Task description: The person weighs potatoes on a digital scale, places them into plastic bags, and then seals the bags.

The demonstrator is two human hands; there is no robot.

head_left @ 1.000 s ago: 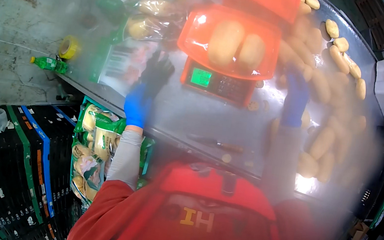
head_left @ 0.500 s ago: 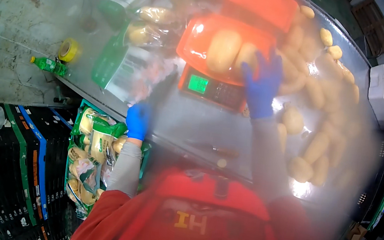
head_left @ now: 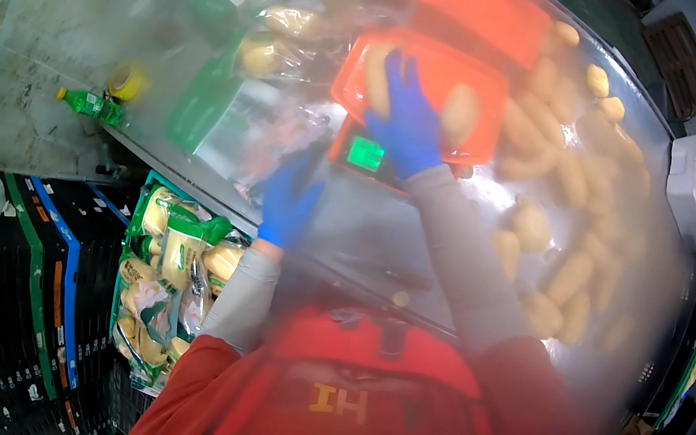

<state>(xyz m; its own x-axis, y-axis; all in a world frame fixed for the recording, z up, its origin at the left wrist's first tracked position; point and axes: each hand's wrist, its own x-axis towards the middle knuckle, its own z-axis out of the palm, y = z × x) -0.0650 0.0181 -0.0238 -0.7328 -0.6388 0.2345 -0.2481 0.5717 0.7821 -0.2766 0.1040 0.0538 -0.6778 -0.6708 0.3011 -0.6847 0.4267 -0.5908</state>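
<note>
The picture is hazy over the table. On a scale with a lit green display (head_left: pixel 366 154) sits an orange tray (head_left: pixel 492 86). At its left side my right hand (head_left: pixel 411 123), in a blue glove, has its fingers and thumb around a pale, elongated potato (head_left: pixel 376 82). Another potato (head_left: pixel 460 115) lies in the tray, just right of that hand. My left hand (head_left: pixel 290 204), also blue-gloved, is at the table's near edge with fingers apart and nothing visible in it. Beyond it lie clear and green printed plastic bags (head_left: pixel 239 134).
Many loose potatoes (head_left: pixel 584 176) cover the table's right side. Bagged potatoes (head_left: pixel 292 22) lie at the back left, near another orange tray (head_left: pixel 478 7). A crate (head_left: pixel 131 244) of filled bags stands below the left edge. A green bottle (head_left: pixel 90 104) and yellow tape roll (head_left: pixel 126 82) are further left.
My right hand has moved left across the tray onto the left potato, which now sits further left. My left hand has risen and moved right from the table edge, its fingers spreading.
</note>
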